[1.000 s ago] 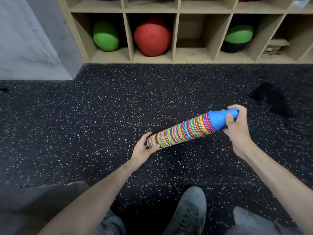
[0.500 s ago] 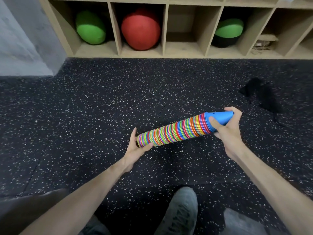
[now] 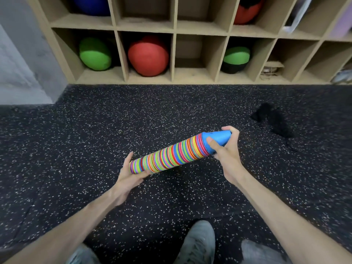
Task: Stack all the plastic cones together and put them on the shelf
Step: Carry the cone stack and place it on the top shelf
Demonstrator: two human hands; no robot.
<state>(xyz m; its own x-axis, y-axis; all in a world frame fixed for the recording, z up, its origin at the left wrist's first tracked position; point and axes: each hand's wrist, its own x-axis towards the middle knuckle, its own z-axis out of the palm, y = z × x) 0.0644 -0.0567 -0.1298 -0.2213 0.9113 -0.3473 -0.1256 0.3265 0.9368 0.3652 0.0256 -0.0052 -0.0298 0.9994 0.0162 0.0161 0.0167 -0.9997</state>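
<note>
A long stack of plastic cones (image 3: 171, 156), striped in many colours and capped by a blue cone at its upper right end, lies tilted in the air above the floor. My left hand (image 3: 129, 176) cups its lower left end, the palm against the base and the thumb under the rims. My right hand (image 3: 225, 149) grips the blue tip, with the thumb on its near side and the fingers round the far side. The wooden cubby shelf (image 3: 173, 54) stands against the wall ahead; its bottom middle compartment holds nothing.
Green balls (image 3: 95, 54) and a red ball (image 3: 148, 56) fill other bottom cubbies, and a blue ball (image 3: 91, 4) sits above. A black cloth (image 3: 272, 121) lies on the speckled rubber floor to the right. My shoe (image 3: 198, 242) shows at the bottom. A grey wall (image 3: 21, 63) is at left.
The view has tilted up, so a second row of cubbies shows. Both hands keep their hold on the stack, which stays tilted the same way.
</note>
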